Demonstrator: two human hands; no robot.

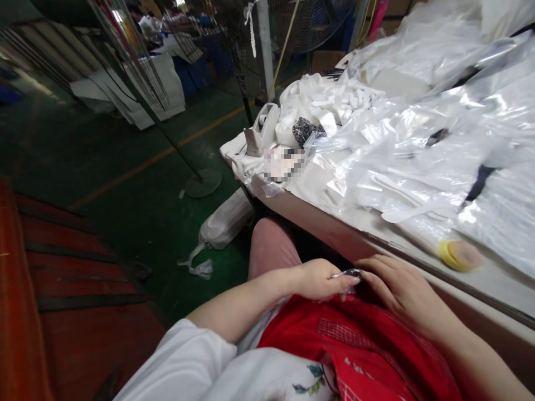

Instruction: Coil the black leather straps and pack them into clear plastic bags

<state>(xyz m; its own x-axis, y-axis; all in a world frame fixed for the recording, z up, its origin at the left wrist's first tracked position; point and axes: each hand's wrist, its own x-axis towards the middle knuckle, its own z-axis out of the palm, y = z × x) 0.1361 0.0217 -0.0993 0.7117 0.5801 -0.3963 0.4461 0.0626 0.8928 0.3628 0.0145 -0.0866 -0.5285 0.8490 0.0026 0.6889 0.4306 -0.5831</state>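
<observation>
Low over the lap, in front of a red apron, my two hands meet. My left hand is closed, pinching a small dark, shiny thing that seems to have clear plastic about it; its kind is too small to tell. From the other side, my right hand has its thumb and finger pressed together at the right end of that same thing. The rest of the right fingers curl over and are partly hidden. Both hands are just off the table's front edge.
Clear plastic bags cover much of the white table. A yellow tape roll lies near its edge, with a tape dispenser and white strips at the far corner. A fan stand base and white bundle are on the floor.
</observation>
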